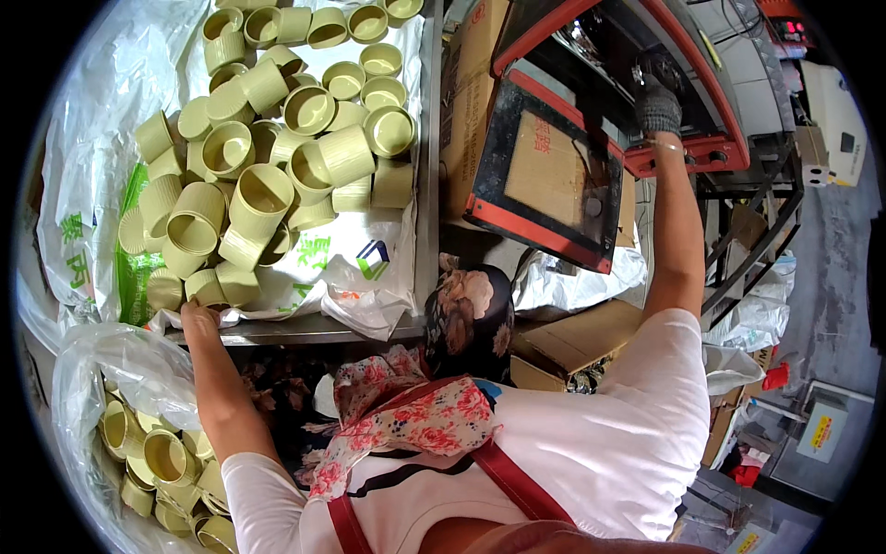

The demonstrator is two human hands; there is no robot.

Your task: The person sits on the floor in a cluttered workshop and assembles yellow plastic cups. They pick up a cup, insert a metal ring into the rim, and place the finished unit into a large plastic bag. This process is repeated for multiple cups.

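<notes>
My right hand [659,103], in a dark knitted glove, reaches into a red-framed oven [724,159]. Its fingers are lost in the dark interior beside something shiny, and what they touch is unclear. The glass oven door [544,171] hangs open toward me, with a piece of brown cardboard on it. My left hand [199,316] is bare and rests at the near edge of the table, against a small olive-green ribbed cup [205,289]. Its fingers are mostly hidden. Many matching cups [263,192] lie heaped, some upright and some tipped, on white plastic sheeting [369,300].
A clear plastic bag [78,388] of more green cups stands at the lower left. Cardboard boxes [466,102] stand between table and oven, with an opened carton [586,342] below. The table's metal rim [427,166] runs along its right side. A black metal rack [771,217] supports the oven.
</notes>
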